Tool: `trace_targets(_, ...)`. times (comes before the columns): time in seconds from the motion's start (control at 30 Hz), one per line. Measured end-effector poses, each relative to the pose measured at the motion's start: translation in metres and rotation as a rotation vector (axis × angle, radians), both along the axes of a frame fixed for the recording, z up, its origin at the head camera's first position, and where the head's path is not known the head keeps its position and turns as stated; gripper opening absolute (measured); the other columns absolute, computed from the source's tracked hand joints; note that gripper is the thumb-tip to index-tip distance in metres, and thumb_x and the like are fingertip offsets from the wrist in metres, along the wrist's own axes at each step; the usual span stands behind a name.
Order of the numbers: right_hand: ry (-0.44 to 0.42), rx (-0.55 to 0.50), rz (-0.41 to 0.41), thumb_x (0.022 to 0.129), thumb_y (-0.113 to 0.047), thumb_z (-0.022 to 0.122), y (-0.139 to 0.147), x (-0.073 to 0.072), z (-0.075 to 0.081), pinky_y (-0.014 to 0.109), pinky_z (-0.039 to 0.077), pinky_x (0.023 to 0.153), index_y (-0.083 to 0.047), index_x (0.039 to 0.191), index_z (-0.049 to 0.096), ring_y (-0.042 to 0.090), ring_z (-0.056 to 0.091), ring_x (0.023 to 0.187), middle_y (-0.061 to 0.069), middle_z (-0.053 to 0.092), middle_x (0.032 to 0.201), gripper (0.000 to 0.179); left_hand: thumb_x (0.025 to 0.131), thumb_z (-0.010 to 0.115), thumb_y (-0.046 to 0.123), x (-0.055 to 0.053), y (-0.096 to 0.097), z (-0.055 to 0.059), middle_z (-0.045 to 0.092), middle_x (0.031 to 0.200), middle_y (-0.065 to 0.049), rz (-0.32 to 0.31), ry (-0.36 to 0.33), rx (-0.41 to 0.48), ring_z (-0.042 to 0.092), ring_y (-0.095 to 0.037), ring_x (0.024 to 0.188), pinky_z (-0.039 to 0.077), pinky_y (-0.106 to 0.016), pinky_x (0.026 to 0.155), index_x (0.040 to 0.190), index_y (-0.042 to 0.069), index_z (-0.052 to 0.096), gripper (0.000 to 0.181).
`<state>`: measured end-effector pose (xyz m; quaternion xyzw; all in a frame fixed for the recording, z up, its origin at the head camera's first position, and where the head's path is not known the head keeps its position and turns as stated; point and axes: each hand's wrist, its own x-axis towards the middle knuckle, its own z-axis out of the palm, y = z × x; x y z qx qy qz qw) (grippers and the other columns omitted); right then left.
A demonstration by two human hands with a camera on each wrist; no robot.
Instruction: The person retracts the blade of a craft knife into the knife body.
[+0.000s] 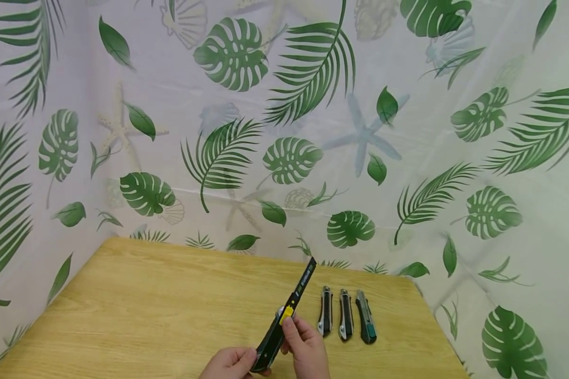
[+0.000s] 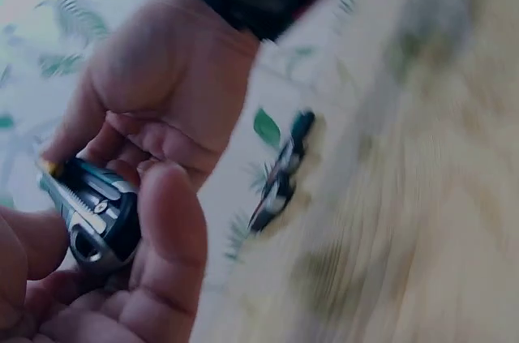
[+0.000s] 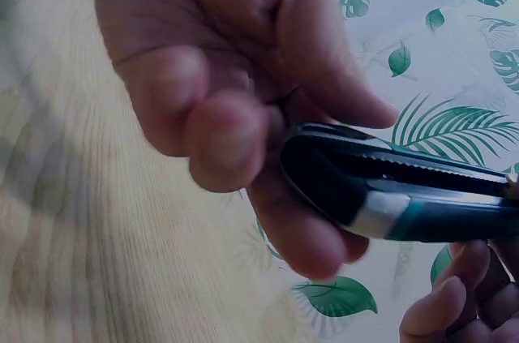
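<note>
A black utility knife [image 1: 271,342] stands tilted in front of me, its long dark blade [image 1: 305,279] extended up and to the right. My left hand [image 1: 232,363] grips the handle's lower end between thumb and fingers; the right wrist view shows that left hand [image 3: 219,75] around the rounded rear end. Higher on the handle, my right hand [image 1: 305,345] holds the knife, thumb at the yellow slider [image 1: 286,315]. In the left wrist view the right hand [image 2: 162,75] reaches down from a dark sleeve to the knife [image 2: 101,213].
Three more utility knives lie side by side on the wooden table [image 1: 170,305], right of my hands: one on the left [image 1: 325,311], one in the middle [image 1: 345,315] and a green-ended one [image 1: 366,317]. A leaf-patterned curtain [image 1: 284,131] surrounds the table's back and sides.
</note>
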<state>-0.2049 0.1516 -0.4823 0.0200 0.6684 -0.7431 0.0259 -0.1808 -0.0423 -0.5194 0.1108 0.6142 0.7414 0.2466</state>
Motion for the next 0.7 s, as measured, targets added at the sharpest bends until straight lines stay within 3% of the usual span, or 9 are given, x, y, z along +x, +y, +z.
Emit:
trace_targets(0.13,0.013,-0.028,0.047,0.105,-0.039,0.055,0.0,0.002,0.001,0.03,0.051,0.077,0.001,0.126,0.066,0.016,0.065,0.087,0.005,0.073,0.1,0.047,0.109,0.049,0.03,-0.001,-0.005,-0.009,0.072,0.115,-0.017,-0.112,-0.131,0.199,0.071,-0.015,0.093,0.057,-0.028,0.08,0.123,-0.008,0.066,0.044)
trace_targets(0.27,0.052,-0.05,0.116,0.107,-0.044,0.048,0.001,0.004,0.002,0.036,0.052,0.09,0.0,0.118,0.068,0.022,0.068,0.101,0.006,0.075,0.101,0.05,0.107,0.053,0.031,-0.002,-0.007,-0.016,0.072,0.115,-0.014,-0.192,-0.188,0.271,0.071,-0.012,0.094,0.056,-0.025,0.08,0.126,-0.006,0.065,0.043)
trace_targets(0.5,0.073,-0.023,0.164,0.107,-0.044,0.049,-0.002,0.009,0.007,0.038,0.051,0.092,-0.004,0.111,0.071,0.027,0.069,0.103,0.006,0.076,0.098,0.046,0.106,0.057,0.034,-0.004,-0.008,-0.022,0.072,0.118,-0.014,-0.233,-0.193,0.277,0.07,-0.013,0.099,0.055,-0.026,0.083,0.128,-0.003,0.064,0.044)
trace_targets(0.7,0.08,0.015,0.16,0.107,-0.042,0.051,-0.006,0.011,0.006,0.037,0.053,0.088,-0.004,0.106,0.073,0.027,0.069,0.101,0.01,0.076,0.099,0.044,0.108,0.052,0.032,-0.001,-0.009,-0.023,0.072,0.117,-0.014,-0.254,-0.188,0.293,0.071,-0.014,0.099,0.056,-0.027,0.084,0.127,-0.002,0.064,0.041)
